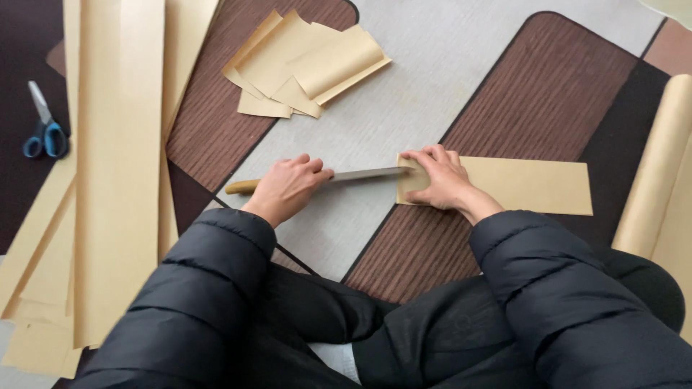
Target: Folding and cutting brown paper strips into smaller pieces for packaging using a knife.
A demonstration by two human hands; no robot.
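Gripping knife [346, 175] – left hand [287, 189], right hand [441, 178] fingers flat on paper strip [530, 186]

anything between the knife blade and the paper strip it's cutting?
Nothing visible. The left hand holds the knife, whose blade tip already meets the folded end of the paper strip, pressed down by the right hand.

Left hand [288, 189] on knife [360, 174], right hand [440, 176] on paper strip [530, 186]

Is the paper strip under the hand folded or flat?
Folded at its left end. The right hand presses a doubled flap of the paper strip, and the knife blade, held by the left hand, slides into the crease.
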